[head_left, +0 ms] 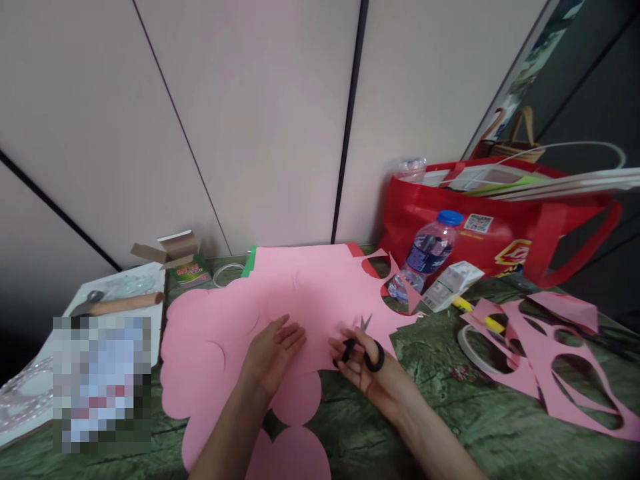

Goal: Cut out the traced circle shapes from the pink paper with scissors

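left hand (277, 353): fingers spread, holding nothing, above pink sheet (325, 270) | right hand (364, 367): loosely grips scissors (365, 327), thumb seemingly through a loop, probably so they cannot slip | scissors: above pink sheet's near-right part, long axis and tips pointing away from person, slightly right

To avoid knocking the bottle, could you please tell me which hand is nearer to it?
Right: the right hand, holding scissors, is in front and left of the bottle; the left hand is farther left, over pink paper.
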A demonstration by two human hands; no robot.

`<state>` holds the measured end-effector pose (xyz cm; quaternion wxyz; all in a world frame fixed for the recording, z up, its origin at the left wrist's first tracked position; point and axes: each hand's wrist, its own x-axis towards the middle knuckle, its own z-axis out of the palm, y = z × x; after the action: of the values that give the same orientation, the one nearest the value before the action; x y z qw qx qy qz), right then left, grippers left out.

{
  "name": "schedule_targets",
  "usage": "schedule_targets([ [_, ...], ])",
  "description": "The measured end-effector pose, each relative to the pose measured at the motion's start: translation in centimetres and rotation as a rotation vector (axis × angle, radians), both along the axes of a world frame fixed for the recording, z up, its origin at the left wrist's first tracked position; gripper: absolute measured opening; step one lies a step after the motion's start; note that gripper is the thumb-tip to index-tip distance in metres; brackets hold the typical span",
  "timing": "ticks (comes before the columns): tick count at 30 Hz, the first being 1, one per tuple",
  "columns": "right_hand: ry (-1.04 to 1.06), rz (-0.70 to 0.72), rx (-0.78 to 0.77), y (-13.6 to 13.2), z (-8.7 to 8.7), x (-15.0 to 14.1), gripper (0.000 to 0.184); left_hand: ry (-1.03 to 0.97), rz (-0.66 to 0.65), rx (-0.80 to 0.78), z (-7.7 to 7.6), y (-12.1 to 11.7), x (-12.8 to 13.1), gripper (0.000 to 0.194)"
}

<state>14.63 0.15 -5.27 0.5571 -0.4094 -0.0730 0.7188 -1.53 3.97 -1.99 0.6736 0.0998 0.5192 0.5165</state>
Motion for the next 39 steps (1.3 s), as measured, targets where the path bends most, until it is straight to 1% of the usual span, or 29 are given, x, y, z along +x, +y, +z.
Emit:
schedule_targets([
  [1, 0.051, 0.040, -0.047, 0.1, -0.1, 0.1, 0.026, -0.003, -0.005, -0.002, 0.0, 0.0, 0.1, 0.017],
  [3, 0.135, 0.074, -0.103, 0.2, -0.4, 0.2, 0.020, -0.003, -0.010, -0.004, 0.0, -0.1, 0.1, 0.016],
  [8, 0.208, 0.091, -0.126, 0.3, -0.4, 0.4, 0.017, 0.013, -0.019, 0.001, 0.0, -0.2, 0.4, 0.020],
  [11, 0.211, 0.095, -0.149, 0.3, -0.2, 0.5, 0.017, 0.040, -0.010, 0.025, -0.2, -0.2, 0.7, 0.021],
  [14, 0.206, 0.082, -0.155, 0.4, -0.1, 0.5, 0.016, 0.092, 0.039, 0.096, -0.4, -0.2, 0.8, 0.021],
  [16, 0.209, 0.074, -0.151, 0.4, -0.1, 0.5, 0.016, 0.104, 0.048, 0.139, -0.5, -0.3, 0.8, 0.021],
  [21, 0.215, 0.063, -0.167, 0.4, -0.1, 0.5, 0.018, 0.066, -0.004, 0.174, -0.8, -0.1, 0.9, 0.025],
  [25, 0.222, 0.061, -0.178, 0.4, -0.2, 0.5, 0.021, 0.070, -0.021, 0.193, -0.9, 0.0, 1.0, 0.027],
  [28, 0.218, 0.059, -0.187, 0.4, -0.3, 0.5, 0.019, 0.073, -0.040, 0.199, -1.0, 0.1, 1.1, 0.026],
  [30, 0.222, 0.062, -0.188, 0.4, -0.3, 0.5, 0.018, 0.098, -0.049, 0.203, -1.1, 0.1, 1.1, 0.024],
  [35, 0.220, 0.066, -0.204, 0.4, -0.1, 0.6, 0.018, 0.237, -0.012, 0.246, -1.1, 0.1, 0.8, 0.020],
  [39, 0.217, 0.050, -0.219, 0.4, -0.1, 0.4, 0.019, 0.220, -0.040, 0.244, -1.1, 0.0, 0.7, 0.020],
])
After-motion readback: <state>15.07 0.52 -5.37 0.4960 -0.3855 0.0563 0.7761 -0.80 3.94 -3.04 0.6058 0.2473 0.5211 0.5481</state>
